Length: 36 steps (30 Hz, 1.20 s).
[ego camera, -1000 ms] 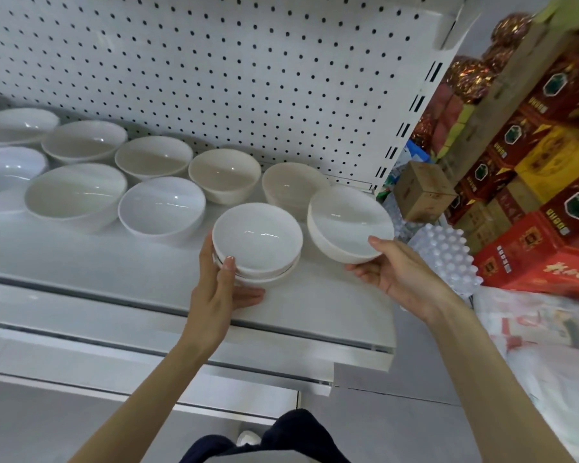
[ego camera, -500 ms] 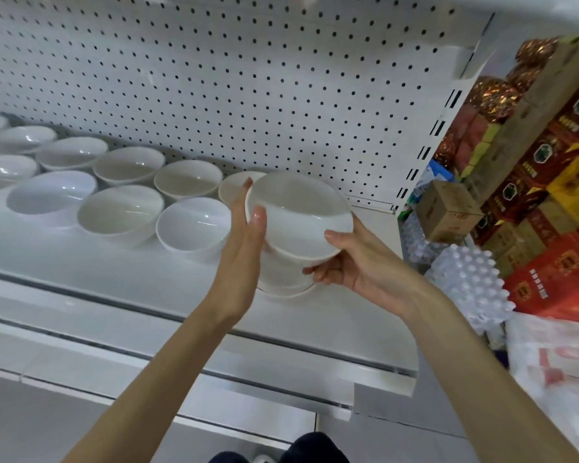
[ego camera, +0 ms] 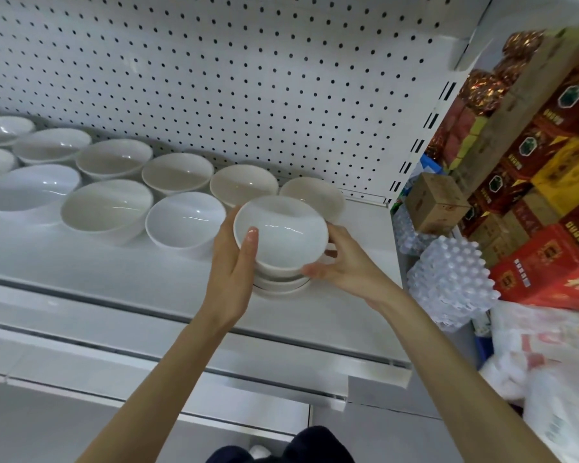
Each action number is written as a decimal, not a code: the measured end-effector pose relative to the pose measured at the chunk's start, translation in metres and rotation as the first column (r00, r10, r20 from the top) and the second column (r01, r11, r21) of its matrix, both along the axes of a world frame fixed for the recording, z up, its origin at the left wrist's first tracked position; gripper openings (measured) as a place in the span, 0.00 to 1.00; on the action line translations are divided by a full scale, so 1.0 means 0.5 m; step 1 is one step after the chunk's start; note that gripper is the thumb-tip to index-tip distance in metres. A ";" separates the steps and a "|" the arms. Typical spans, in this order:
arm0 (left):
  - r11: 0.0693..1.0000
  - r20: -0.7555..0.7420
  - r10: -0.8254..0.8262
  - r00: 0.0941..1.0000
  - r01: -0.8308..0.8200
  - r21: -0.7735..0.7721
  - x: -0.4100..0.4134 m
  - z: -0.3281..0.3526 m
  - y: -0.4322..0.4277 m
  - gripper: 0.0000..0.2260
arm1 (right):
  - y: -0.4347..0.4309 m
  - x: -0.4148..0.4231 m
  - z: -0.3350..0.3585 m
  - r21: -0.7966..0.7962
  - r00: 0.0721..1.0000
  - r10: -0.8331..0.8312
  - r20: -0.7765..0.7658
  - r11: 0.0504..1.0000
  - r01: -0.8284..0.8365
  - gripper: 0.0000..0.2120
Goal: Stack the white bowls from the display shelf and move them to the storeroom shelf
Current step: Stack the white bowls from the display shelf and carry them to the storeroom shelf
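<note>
A stack of white bowls (ego camera: 281, 259) stands on the white display shelf (ego camera: 168, 285), near its right end. The top bowl sits nested in the stack, tilted slightly. My left hand (ego camera: 234, 262) grips the stack's left side, thumb on the top bowl's rim. My right hand (ego camera: 341, 262) cups the right side, fingers curled under the top bowl. Several more white bowls (ego camera: 184, 222) sit in two rows to the left, and one bowl (ego camera: 315, 195) stands just behind the stack.
A white pegboard wall (ego camera: 248, 78) backs the shelf. Right of the shelf are stacked red and yellow boxes (ego camera: 542, 182), a cardboard box (ego camera: 435, 202), a wrapped pack of water bottles (ego camera: 448, 279) and white plastic bags (ego camera: 555, 369). A lower shelf ledge (ego camera: 181, 355) juts toward me.
My right hand lifted the rightmost bowl, carried it left and set it on the stack my left hand holds. The camera moved closer and to the right.
</note>
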<state>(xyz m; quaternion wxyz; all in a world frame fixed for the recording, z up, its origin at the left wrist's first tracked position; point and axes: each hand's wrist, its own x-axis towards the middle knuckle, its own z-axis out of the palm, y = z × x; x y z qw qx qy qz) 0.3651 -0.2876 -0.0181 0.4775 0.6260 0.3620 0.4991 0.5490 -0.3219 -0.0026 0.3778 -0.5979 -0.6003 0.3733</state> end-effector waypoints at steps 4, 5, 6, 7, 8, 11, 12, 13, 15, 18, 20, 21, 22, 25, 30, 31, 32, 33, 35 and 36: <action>1.000 0.035 -0.010 0.999 0.010 -0.012 0.001 -0.018 0.002 0.14 | 0.000 0.000 -0.022 -0.035 0.999 0.012 -0.036 0.999 -0.014 0.38; 1.000 0.042 -0.010 0.999 0.011 -0.021 0.002 -0.021 0.002 0.14 | 0.000 0.000 -0.024 -0.040 0.999 0.010 -0.053 0.999 -0.012 0.37; 1.000 0.048 -0.009 0.999 0.010 -0.028 0.004 -0.023 0.002 0.15 | 0.000 -0.001 -0.024 -0.041 0.998 0.011 -0.067 0.999 -0.014 0.36; 0.999 0.054 -0.008 0.999 0.010 -0.033 0.004 -0.027 0.004 0.16 | 0.002 -0.001 -0.025 -0.042 0.997 0.015 -0.081 0.999 -0.018 0.35; 0.999 0.062 -0.010 0.998 0.012 -0.037 0.005 -0.030 0.005 0.16 | 0.002 -0.001 -0.026 -0.043 0.996 0.022 -0.090 0.999 -0.026 0.35; 0.999 0.079 -0.011 0.997 0.015 -0.041 0.005 -0.039 0.010 0.19 | 0.004 0.002 -0.031 -0.058 0.994 0.038 -0.105 0.997 -0.044 0.38; 0.999 0.084 -0.011 0.996 0.014 -0.043 0.006 -0.043 0.011 0.21 | 0.004 0.003 -0.033 -0.066 0.993 0.035 -0.110 0.997 -0.043 0.39; 0.999 0.092 -0.009 0.996 0.014 -0.048 0.007 -0.047 0.011 0.23 | 0.004 0.003 -0.033 -0.070 0.993 0.030 -0.116 0.997 -0.038 0.40; 0.997 0.113 -0.003 0.994 0.012 -0.075 0.007 -0.057 0.011 0.27 | 0.004 0.001 -0.033 -0.072 0.993 0.019 -0.119 0.997 -0.027 0.41; 0.993 0.127 -0.006 0.992 0.020 -0.115 0.008 -0.061 0.011 0.29 | 0.006 0.000 -0.030 -0.078 0.993 0.017 -0.117 0.997 -0.026 0.40; 0.990 0.137 -0.012 0.990 0.031 -0.137 0.007 -0.060 0.011 0.28 | 0.004 0.000 -0.034 -0.080 0.991 0.025 -0.129 0.996 -0.036 0.38; 0.989 0.144 -0.017 0.989 0.038 -0.140 0.007 -0.061 0.012 0.27 | 0.002 -0.002 -0.037 -0.082 0.990 0.026 -0.141 0.996 -0.038 0.38; 0.989 0.149 -0.027 0.989 0.047 -0.137 0.005 -0.060 0.013 0.27 | 0.000 -0.008 -0.040 -0.084 0.986 0.019 -0.165 0.996 -0.033 0.40; 0.985 0.167 -0.078 0.983 0.101 -0.137 0.002 -0.059 0.017 0.29 | -0.008 -0.033 -0.047 -0.099 0.961 -0.058 -0.271 0.995 0.032 0.48; 0.964 0.182 -0.178 0.967 0.208 -0.163 -0.006 -0.040 0.016 0.29 | -0.048 -0.062 -0.053 -0.076 0.920 -0.181 -0.347 0.983 0.164 0.47; 0.958 0.172 -0.207 0.963 0.235 -0.163 -0.003 -0.034 0.006 0.30 | -0.065 -0.061 -0.055 -0.056 0.914 -0.202 -0.352 0.979 0.194 0.48; 0.951 0.161 -0.237 0.958 0.263 -0.161 0.002 -0.027 -0.007 0.30 | -0.086 -0.056 -0.056 -0.038 0.910 -0.217 -0.352 0.975 0.218 0.49; 0.944 0.151 -0.268 0.952 0.290 -0.155 0.013 -0.021 -0.023 0.31 | -0.111 -0.048 -0.054 -0.025 0.910 -0.231 -0.345 0.971 0.237 0.51; 0.928 0.135 -0.326 0.936 0.344 -0.143 0.051 -0.006 -0.060 0.33 | -0.168 -0.023 -0.041 0.006 0.907 -0.274 -0.320 0.957 0.291 0.51; 0.915 0.136 -0.359 0.923 0.377 -0.142 0.078 0.003 -0.080 0.34 | -0.200 -0.006 -0.030 0.029 0.902 -0.312 -0.299 0.941 0.336 0.51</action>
